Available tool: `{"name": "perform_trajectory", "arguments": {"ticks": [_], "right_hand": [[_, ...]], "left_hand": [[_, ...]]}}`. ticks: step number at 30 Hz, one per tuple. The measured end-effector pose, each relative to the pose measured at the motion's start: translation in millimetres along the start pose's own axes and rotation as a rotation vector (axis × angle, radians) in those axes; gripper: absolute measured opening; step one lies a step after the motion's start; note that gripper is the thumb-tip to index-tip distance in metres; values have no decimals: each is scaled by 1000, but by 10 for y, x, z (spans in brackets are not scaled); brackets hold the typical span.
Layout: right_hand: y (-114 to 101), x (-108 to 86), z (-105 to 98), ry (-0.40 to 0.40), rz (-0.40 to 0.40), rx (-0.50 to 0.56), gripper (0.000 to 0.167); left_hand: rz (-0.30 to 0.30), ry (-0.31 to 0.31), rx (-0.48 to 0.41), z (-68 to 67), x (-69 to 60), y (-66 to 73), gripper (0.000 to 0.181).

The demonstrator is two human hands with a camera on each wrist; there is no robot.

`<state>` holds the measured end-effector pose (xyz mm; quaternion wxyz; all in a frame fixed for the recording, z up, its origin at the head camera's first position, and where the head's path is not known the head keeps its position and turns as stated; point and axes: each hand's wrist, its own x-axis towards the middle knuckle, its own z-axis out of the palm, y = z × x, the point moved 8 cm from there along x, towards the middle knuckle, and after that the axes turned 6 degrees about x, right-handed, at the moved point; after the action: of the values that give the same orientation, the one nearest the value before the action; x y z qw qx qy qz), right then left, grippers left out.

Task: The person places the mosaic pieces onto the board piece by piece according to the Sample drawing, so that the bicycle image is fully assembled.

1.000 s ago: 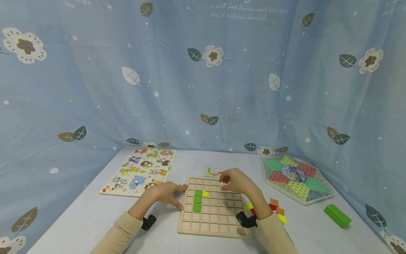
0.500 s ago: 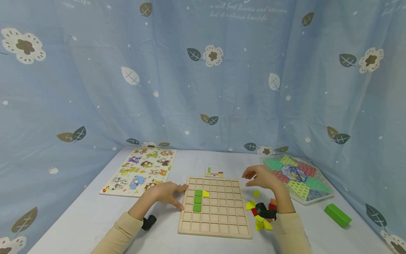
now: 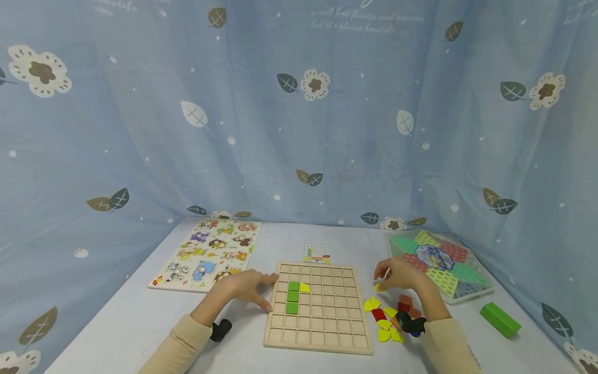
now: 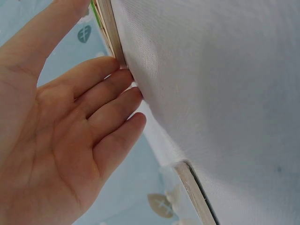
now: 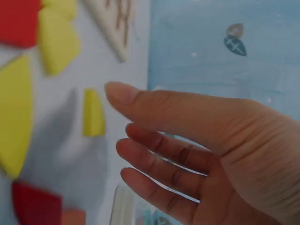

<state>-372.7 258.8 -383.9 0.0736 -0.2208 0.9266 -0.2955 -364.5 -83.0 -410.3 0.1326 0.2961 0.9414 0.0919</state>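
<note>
My left hand [image 3: 249,287] rests along the left edge of a wooden grid board [image 3: 322,350]. Its fingers [image 4: 105,93] are fairly straight and touch the board's side in the left wrist view. Several green squares [image 3: 292,296] form a column on the board, with a yellow quarter-round tile [image 3: 304,288] beside the top one. Right of the board, my right hand [image 3: 401,274] hovers at a single yellow tile [image 5: 94,112] on the cloth. The thumb [image 5: 154,103] is close to that tile, the fingers are loosely bent, and nothing is held.
Loose yellow, red and orange tiles [image 3: 379,315] lie below my right hand. A small pattern card [image 3: 317,252] sits behind the board. An animal puzzle [image 3: 210,253] is at left; a hexagonal box [image 3: 439,259] and a green block [image 3: 500,320] are at right.
My right hand has moved from over the board's upper right to the right and down, to the single yellow tile, which now lies on the cloth beneath it. My left hand stays put.
</note>
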Motion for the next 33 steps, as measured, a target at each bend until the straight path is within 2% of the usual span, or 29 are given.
{"name": "perform_trajectory", "arguments": {"ticks": [5,15,24,33], "right_hand": [[93,-58,72,-26,32,28,17],[60,-15,147,-9,-64,38,15],[29,-52,150,-41,-33,72,24],[37,-60,139,-40,-36,68,23]], "left_hand": [[3,-5,-5,5,5,19,87],[-2,-2,-3,2,10,21,87],[-2,-3,-5,17,-2,11,86],[-6,-3,7,23,3,4,87]]}}
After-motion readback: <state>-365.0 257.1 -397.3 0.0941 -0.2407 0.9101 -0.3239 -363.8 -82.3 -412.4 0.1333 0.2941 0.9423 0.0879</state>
